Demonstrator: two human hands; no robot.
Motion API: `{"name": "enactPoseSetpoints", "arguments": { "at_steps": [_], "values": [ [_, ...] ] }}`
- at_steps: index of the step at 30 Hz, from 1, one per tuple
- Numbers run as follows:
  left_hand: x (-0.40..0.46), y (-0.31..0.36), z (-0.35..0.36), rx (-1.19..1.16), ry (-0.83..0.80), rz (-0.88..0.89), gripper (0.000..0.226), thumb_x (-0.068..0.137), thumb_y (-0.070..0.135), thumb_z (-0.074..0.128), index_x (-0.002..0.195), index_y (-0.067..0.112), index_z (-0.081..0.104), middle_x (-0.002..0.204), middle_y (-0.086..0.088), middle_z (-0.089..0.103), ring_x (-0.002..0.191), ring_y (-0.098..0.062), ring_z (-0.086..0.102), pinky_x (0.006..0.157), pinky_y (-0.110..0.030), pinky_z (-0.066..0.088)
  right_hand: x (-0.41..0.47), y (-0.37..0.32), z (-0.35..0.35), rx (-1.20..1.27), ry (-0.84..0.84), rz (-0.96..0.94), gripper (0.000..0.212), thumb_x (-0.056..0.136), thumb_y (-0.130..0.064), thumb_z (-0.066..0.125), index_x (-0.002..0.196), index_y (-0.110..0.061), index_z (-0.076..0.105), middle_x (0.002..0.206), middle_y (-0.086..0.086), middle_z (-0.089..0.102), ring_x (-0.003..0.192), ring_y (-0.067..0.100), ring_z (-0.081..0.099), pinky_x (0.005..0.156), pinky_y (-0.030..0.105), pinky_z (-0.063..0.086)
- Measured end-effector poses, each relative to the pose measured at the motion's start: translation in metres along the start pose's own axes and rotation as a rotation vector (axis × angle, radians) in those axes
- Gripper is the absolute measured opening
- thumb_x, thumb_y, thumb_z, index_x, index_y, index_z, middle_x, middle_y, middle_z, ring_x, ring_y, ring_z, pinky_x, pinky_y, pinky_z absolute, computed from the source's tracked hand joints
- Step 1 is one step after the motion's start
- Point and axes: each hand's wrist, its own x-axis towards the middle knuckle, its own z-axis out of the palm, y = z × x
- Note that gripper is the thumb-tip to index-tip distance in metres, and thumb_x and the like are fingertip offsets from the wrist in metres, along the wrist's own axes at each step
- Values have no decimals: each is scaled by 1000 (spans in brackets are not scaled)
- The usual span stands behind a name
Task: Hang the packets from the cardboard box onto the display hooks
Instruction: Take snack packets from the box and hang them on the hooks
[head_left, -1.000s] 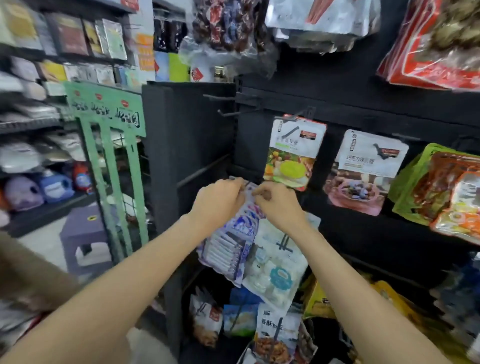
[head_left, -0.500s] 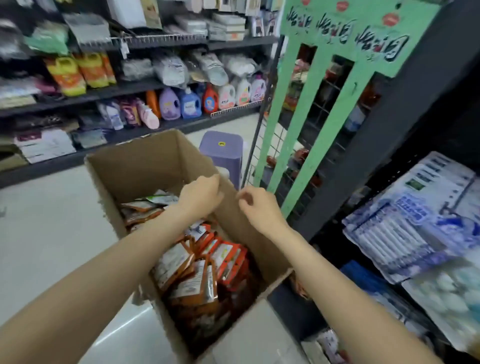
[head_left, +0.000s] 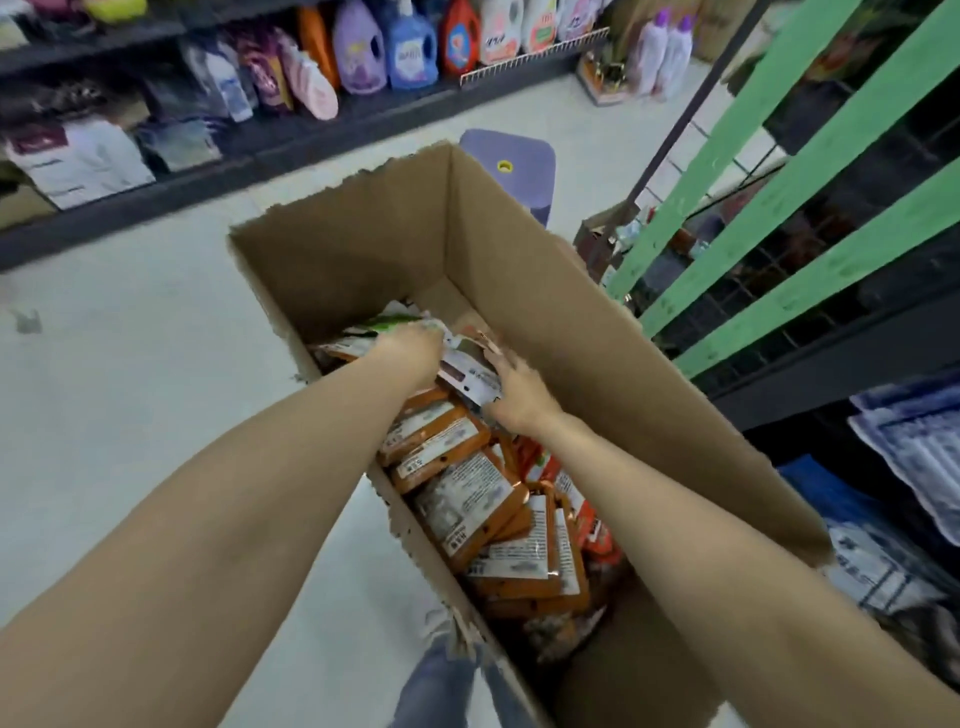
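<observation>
An open cardboard box (head_left: 571, 332) is seen from above, and both bare arms are reached down into it. The box is filled with a heap of orange packets (head_left: 467, 499), most lying label-up and overlapping along its length. At the far end of the heap, a white-backed packet (head_left: 467, 371) is held between the two hands. The left hand (head_left: 410, 353) is laid over its far-left edge with fingers curled down onto it; the right hand (head_left: 519, 389) is closed on its near-right edge, fingers bent round the rim. A green-and-white packet (head_left: 395, 322) is partly seen just beyond the left hand, still inside the box.

Right of the box, a green rack (head_left: 779, 208) is stood with a wire grid behind it. Beyond the box's far corner, a purple stool (head_left: 511, 166) is partly hidden by the cardboard wall. Farther off beyond the box, detergent bottles (head_left: 410, 52) are lined on a dark shelf. Below the box's near end, a jeans leg (head_left: 441, 686) is visible.
</observation>
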Motion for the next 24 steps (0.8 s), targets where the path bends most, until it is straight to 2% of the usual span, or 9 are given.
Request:
{"name": "enactPoseSetpoints", "arguments": {
  "at_steps": [4,11,13,15,16,17,20,22,24],
  "values": [
    [5,-4,-2,109,-74,-68,39,95,10,49,134,12,48,136,-7,50,126,-26,48,100,-40,41,10,0,6,-25,-97,-5,69,90,-19,59,149,-20,25,159,7,7,146,24,9,114,29,17],
    [5,-6,-15,88,149,-51,31,95,2,44,125,7,52,125,-14,54,115,-32,55,84,-37,44,0,3,10,-63,-66,-34,57,100,-22,42,151,-15,17,158,12,14,142,29,23,112,30,23],
    [-3,-7,-24,50,237,-54,27,93,2,47,119,7,54,119,-14,57,109,-33,57,77,-37,42,-2,1,8,-34,-59,-23,55,100,-21,42,150,-14,21,153,15,28,133,31,38,102,32,35],
    [-12,-15,-33,-15,363,-45,25,90,-3,49,113,7,53,110,-15,60,100,-34,59,69,-36,40,-3,-1,-2,27,-84,20,54,98,-21,46,149,-15,26,146,15,40,109,27,55,81,30,43],
    [-17,-20,-38,-50,419,-37,25,89,-5,48,111,7,52,106,-15,61,96,-35,59,66,-35,38,-5,-2,-8,81,-102,51,57,98,-22,49,149,-16,25,147,12,39,104,24,57,78,29,45],
    [-22,-25,-41,-76,466,-19,26,88,-7,46,110,7,51,103,-15,61,94,-35,59,65,-35,37,-9,-4,-16,141,-107,73,61,96,-25,52,150,-18,24,150,10,35,110,23,56,83,29,44],
    [-34,-31,-58,-168,553,63,24,91,-3,43,107,12,52,100,-12,65,95,-34,58,67,-34,34,-23,-13,-40,291,-2,34,68,94,-29,56,150,-21,20,153,3,32,133,22,39,97,23,33],
    [-43,-27,-73,-363,547,114,10,95,8,43,100,13,51,101,-14,65,93,-35,56,68,-35,33,-35,-23,-59,375,116,-27,72,94,-27,57,152,-20,15,153,-1,29,136,20,35,95,20,29],
    [-55,-17,-90,-589,553,163,12,96,16,46,100,7,53,102,-18,62,85,-33,52,65,-32,30,-47,-30,-79,493,253,-61,72,94,-23,58,151,-19,14,149,0,35,133,18,39,94,17,33]
  ]
}}
